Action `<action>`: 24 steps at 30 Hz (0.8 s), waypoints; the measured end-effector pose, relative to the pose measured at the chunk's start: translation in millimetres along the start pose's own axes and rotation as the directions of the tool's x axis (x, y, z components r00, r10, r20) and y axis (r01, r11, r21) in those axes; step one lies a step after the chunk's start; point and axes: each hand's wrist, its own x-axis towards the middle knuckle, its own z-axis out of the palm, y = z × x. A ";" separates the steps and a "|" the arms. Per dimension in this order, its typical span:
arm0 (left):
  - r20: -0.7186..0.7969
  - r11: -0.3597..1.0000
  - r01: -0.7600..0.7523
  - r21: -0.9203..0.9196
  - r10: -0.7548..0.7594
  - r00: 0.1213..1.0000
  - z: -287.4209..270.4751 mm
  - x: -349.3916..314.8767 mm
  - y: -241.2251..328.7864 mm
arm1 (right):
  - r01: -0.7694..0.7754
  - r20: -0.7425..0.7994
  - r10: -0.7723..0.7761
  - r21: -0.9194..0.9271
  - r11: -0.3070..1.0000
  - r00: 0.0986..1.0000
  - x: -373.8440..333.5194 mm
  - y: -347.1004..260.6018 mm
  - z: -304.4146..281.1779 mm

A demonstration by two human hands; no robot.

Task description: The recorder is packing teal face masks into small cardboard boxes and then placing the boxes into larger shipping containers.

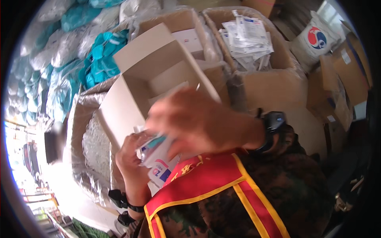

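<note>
My left hand (134, 152) is closed round a white printed packet (159, 166) in front of my chest. Something teal and clear plastic shows at the packet's upper end, by the fingers. Over the packet, my right hand (190, 119) is smeared by motion, its fingers curled down; whether they grip anything is hidden. Just beyond both hands stands a tall open carton (123, 109), its flap folded up and back. A pale flat piece shows inside it, partly covered by my right hand.
A plastic-lined box (81, 158) of clear, tangled plastic stands left of the carton. Behind are another lined box (158, 18) and one holding white packets (250, 37). Teal bundles (104, 55) and bagged goods (65, 51) pile up far left. A white sack (313, 43) and brown cartons (343, 67) stand right.
</note>
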 end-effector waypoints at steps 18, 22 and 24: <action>0.087 0.977 -0.004 -0.215 0.023 0.996 -11.7 15.0 -8.0 | -0.282 -0.006 0.282 -0.008 0.959 0.960 -32.4 19.1 -29.0; -0.182 0.770 0.101 -0.630 -0.272 0.945 -24.4 16.0 -10.5 | -0.557 -0.204 0.562 0.084 0.826 0.802 -66.3 32.2 -60.2; -0.266 0.668 -0.022 -0.743 -0.265 0.927 -38.1 22.7 -23.7 | -0.661 -0.340 0.694 0.228 0.715 0.634 -97.3 46.4 -86.8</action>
